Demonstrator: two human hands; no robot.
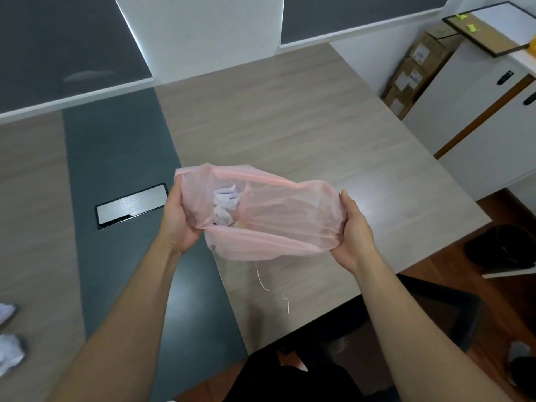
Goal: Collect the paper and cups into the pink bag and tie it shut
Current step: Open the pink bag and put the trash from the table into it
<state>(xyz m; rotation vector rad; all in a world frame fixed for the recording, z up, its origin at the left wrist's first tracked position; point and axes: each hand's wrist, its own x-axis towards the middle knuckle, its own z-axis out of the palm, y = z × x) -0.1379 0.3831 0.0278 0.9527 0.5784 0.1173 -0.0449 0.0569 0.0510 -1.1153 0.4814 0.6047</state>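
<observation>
Pink bag (269, 221), one, mid-frame, gripped at each end by left hand (178, 224) and right hand (352, 233), fingers curled into plastic. Two crumpled papers (10, 353) lower left.

Bare forearms (136, 309) and hands (354, 231)

an office meeting room, by the look of it: a long wood-grain table (290, 117) with a dark centre strip (116, 158) and a flush cable hatch (132, 206), grey wall panels (66, 44) far off, white cabinets (478, 111) and stacked cartons (417, 68) at right, a black chair (435, 317) near.
</observation>
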